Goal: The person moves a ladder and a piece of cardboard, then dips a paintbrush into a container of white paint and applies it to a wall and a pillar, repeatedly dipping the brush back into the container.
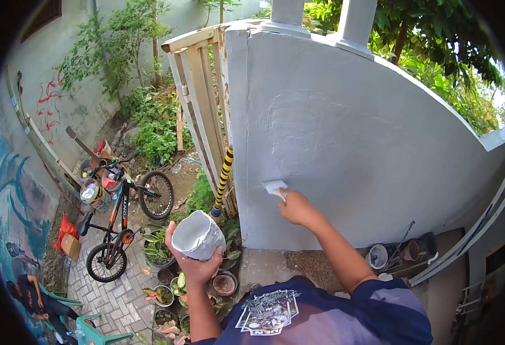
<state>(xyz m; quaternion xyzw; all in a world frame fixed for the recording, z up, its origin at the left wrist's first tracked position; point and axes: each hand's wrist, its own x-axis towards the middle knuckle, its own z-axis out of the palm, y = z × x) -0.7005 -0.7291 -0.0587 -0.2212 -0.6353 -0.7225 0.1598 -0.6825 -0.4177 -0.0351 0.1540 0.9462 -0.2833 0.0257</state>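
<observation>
While the left hand (pixel 199 268) cups a pot (pixel 211 244) at seven o'clock, the right hand (pixel 297 208) grips a spreader (pixel 275 187); wall (pixel 344 132) coating seems underway. Even pressure seems needed next.

Grey paved ground (pixel 127 299), black bicycle (pixel 125 208), potted plants (pixel 158 253), green chair (pixel 91 332)

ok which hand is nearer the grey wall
Right. The right hand is close in front of the grey wall, with its scraper at the surface; the left hand is farther back, lower and left in the picture, holding the tub.
</observation>
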